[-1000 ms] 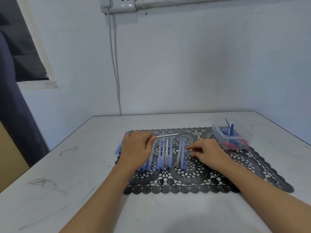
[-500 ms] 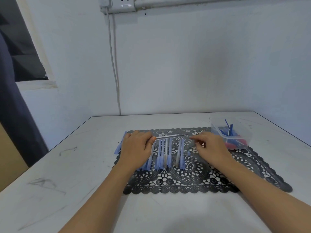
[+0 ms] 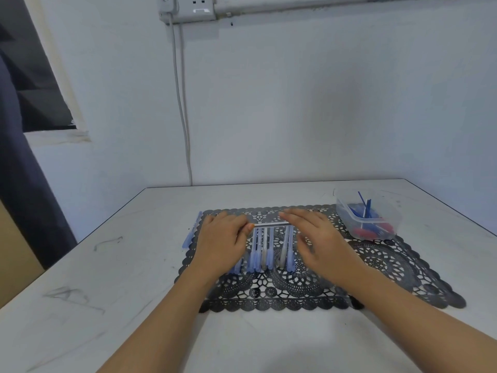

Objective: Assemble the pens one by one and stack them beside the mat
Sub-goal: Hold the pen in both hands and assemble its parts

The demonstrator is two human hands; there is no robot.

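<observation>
**Desk:** Nearest the lens?

**Photographer:** Two bare forearms (image 3: 161, 319), reaching in from the bottom edge over a scuffed white table (image 3: 80, 305) toward a black lace-pattern mat (image 3: 390, 265).

**Desk:** On the mat?

**Photographer:** A row of pens (image 3: 265, 249), blue and grey, laid side by side on the mat's left half and pointing away from the camera. Over the row's left part, the left hand (image 3: 220, 243), palm down, hiding several.

**Desk:** And the hands themselves?

**Photographer:** Close together, not touching. Between them a single grey pen barrel (image 3: 271, 224), lying crosswise over the far ends of the row. Left thumb tip pressed to its left end, fingers curled just behind: a pinch, by the look. To the right, the right hand (image 3: 320, 240), blurred, fingers stretched over the barrel's other end. Gripping or merely touching, cannot tell.

**Desk:** Beside the mat?

**Photographer:** One pale blue pen (image 3: 191, 231) along the mat's left edge, partly on bare table.

**Desk:** Further back?

**Photographer:** A clear plastic tub (image 3: 344, 219) on the mat's far right corner, holding blue and red pen parts, thin blue refills sticking up.

**Desk:** Background?

**Photographer:** White wall (image 3: 322, 103), a socket box (image 3: 200, 6) high up, a grey cable (image 3: 185, 117) dropping toward the table's far edge, and a dark curtain (image 3: 24, 184) at left.
</observation>
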